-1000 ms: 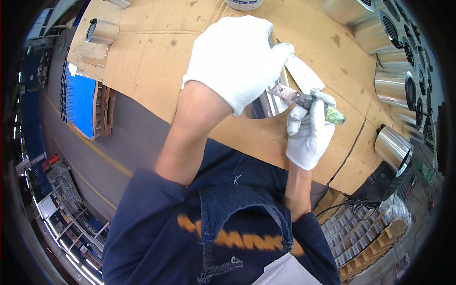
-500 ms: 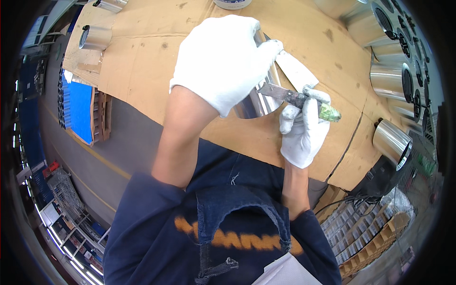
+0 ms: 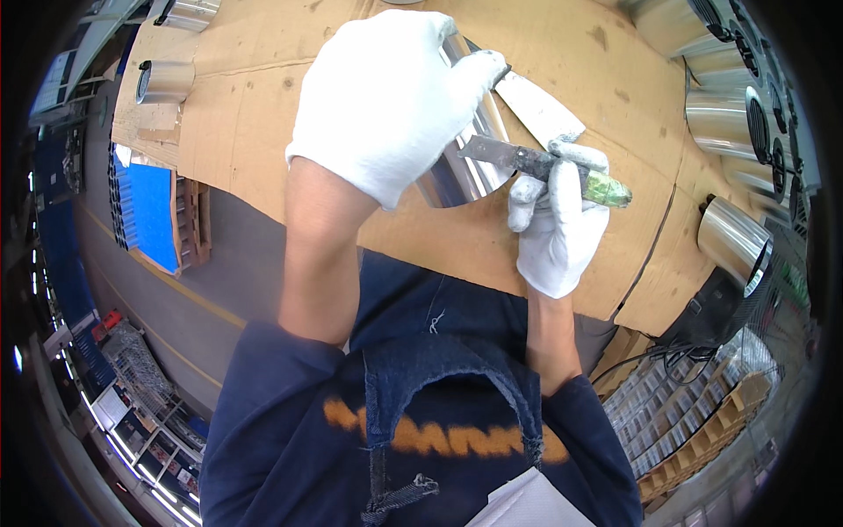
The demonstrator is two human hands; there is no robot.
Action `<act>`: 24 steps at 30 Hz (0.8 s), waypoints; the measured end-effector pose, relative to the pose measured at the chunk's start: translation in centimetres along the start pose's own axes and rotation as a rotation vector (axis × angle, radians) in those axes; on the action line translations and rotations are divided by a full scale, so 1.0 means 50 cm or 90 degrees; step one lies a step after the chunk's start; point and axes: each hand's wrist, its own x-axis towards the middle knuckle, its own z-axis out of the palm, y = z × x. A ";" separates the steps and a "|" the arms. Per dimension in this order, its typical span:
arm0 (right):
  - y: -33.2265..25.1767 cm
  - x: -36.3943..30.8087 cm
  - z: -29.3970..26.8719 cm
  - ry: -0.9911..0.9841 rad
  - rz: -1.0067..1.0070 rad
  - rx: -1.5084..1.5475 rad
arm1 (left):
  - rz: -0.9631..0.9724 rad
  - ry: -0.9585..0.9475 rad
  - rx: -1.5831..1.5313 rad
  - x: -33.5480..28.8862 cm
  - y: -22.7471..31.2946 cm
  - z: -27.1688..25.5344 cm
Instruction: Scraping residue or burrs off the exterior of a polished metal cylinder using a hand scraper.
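Left hand (image 3: 391,97) shifted up, knife (image 3: 544,164) at cylinder (image 3: 461,171) rim

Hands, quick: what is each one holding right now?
Left hand: closed over a shiny metal cylinder, gripping it.
Right hand: closed around a knife with a green handle, its blade against the cylinder.

Bright, even light, sharp centre, strong fisheye bending, dark rim.

Work surface (image 3: 263,132) covered in brown cardboard, shiny metal cylinders (image 3: 733,230) at 3 o'clock, another cylinder (image 3: 164,81) at 10 o'clock
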 end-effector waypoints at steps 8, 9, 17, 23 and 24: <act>0.006 0.001 -0.003 0.016 -0.035 0.003 | 0.019 0.018 0.016 0.000 -0.011 0.002; 0.005 0.000 -0.003 0.015 -0.034 0.003 | 0.175 0.072 0.144 -0.001 -0.017 0.002; 0.002 -0.003 -0.004 -0.031 -0.027 -0.001 | 0.122 0.029 0.114 -0.006 -0.012 0.001; 0.001 -0.001 -0.004 -0.027 -0.033 0.015 | 0.172 0.063 0.139 0.000 -0.018 0.000; 0.002 -0.001 -0.002 -0.029 -0.030 0.016 | 0.196 0.071 0.157 -0.001 -0.019 -0.002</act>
